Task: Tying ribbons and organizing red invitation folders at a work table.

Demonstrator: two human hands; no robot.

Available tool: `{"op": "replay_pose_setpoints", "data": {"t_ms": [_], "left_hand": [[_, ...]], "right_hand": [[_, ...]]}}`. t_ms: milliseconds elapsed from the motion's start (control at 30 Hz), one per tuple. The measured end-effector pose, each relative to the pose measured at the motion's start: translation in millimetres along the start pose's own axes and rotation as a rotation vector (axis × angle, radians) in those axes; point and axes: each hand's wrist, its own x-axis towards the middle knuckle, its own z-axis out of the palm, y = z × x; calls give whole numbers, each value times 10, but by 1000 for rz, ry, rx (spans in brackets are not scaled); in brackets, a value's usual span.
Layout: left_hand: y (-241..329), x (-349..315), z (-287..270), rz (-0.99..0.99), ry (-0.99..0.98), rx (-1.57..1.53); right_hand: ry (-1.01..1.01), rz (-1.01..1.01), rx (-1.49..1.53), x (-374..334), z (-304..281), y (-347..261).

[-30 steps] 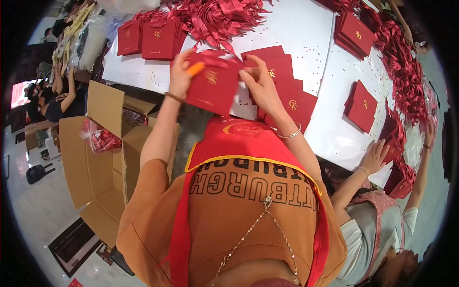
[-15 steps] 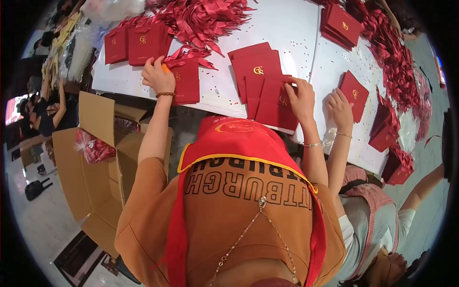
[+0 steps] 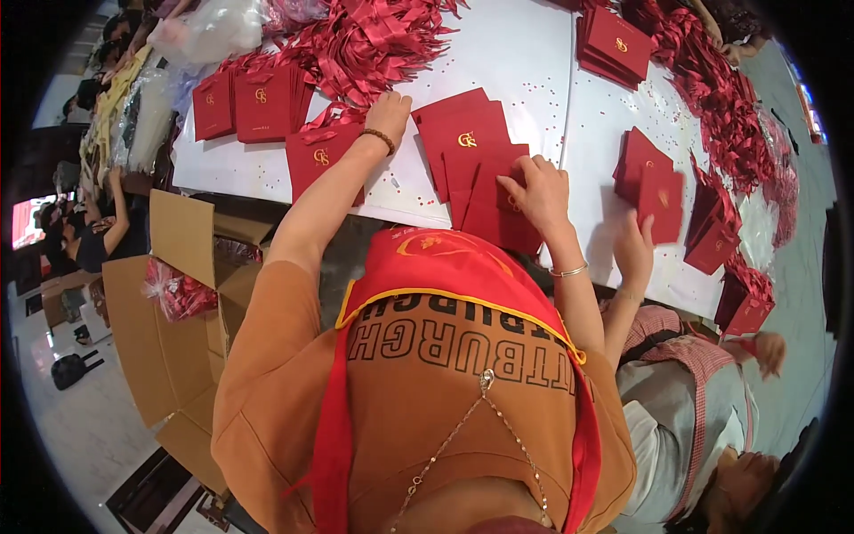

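My left hand, with a beaded bracelet at its wrist, is at the lower edge of a heap of red ribbons. Its fingers are curled, and what lies under them is hidden. Below that forearm lies a red paper bag with a gold emblem and a ribbon at its top. My right hand grips the upper right edge of another red paper bag, thumb over its front. That bag overlaps a fanned stack of red bags on the white table.
Finished-looking red bags stand at the back left. At right, a co-worker's blurred hand holds a red bag. Further bags and ribbons line the far right. An open cardboard box stands to the left.
My left hand has left the bag at left and moved right and away to the ribbon heap. My right hand stays at its bag. The co-worker's hand has lifted a bag.
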Motion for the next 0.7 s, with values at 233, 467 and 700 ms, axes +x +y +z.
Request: {"op": "replay_pose_setpoints", "data": {"t_ms": [233, 467, 700], "left_hand": [[475, -82, -622, 11, 134, -596], [986, -533, -586, -182, -267, -1266], [1062, -648, -503, 98, 3, -877]], "right_hand": [[-3, -65, 67, 150, 17, -31], [-219, 111, 463, 357, 230, -149], [-321, 151, 568, 404, 398, 36]]}}
